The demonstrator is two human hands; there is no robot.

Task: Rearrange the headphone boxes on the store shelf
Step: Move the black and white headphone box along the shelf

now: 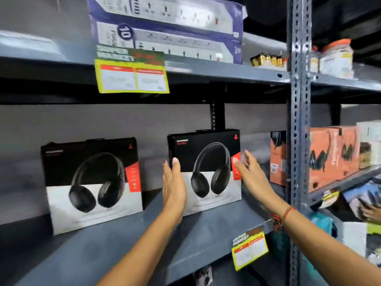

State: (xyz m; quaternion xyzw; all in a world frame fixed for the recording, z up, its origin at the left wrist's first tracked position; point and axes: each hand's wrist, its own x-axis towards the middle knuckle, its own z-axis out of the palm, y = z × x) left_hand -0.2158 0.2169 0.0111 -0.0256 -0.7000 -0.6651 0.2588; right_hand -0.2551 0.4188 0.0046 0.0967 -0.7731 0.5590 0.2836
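Two black-and-white headphone boxes stand upright on the grey middle shelf (pixel 206 234). The left headphone box (pixel 90 182) stands by itself. My hands flank the right headphone box (pixel 208 172), which rests on the shelf. My left hand (pixel 173 186) lies flat along its left edge with the thumb over the front face. At the box's right edge is my right hand (pixel 249 172), its thumb on the red stripe and its fingers spread apart beside the box. Neither hand is closed around it.
A perforated steel upright (pixel 299 120) stands just right of my right arm. Orange boxes (pixel 332 155) fill the neighbouring bay. Power-strip boxes (pixel 165 27) and batteries (pixel 268 59) sit on the shelf above. Yellow price tags (pixel 132 75) hang from shelf edges. Another person's hand (pixel 371 211) shows at far right.
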